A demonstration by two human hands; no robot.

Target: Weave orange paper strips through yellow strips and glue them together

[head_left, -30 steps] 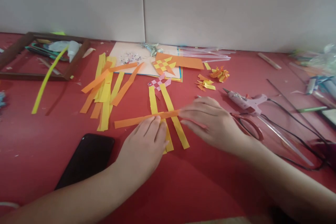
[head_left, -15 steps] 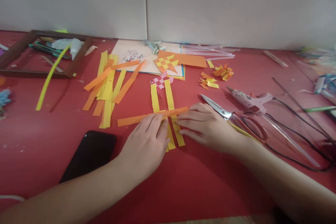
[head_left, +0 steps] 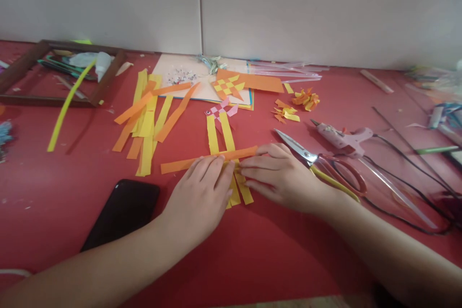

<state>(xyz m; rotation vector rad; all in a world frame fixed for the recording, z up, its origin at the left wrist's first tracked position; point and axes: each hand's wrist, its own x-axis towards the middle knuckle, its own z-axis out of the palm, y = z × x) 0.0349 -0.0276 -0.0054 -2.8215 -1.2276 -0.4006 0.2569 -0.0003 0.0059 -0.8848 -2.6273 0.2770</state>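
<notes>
Crossing yellow strips [head_left: 227,132] on a table [head_left: 260,260], an orange strip [head_left: 238,153] meets the fingers of left hand [head_left: 202,190] and right hand [head_left: 279,175], both loosely curled; whether they pinch is unclear.

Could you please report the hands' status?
Left hand on orange strip; right hand at yellow strips. Orange strip crosses yellow strips. Scissors close beside right hand.

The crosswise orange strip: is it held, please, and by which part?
The left hand rests on the orange strip near its middle, the right hand at its right end; gripping cannot be told.
</notes>
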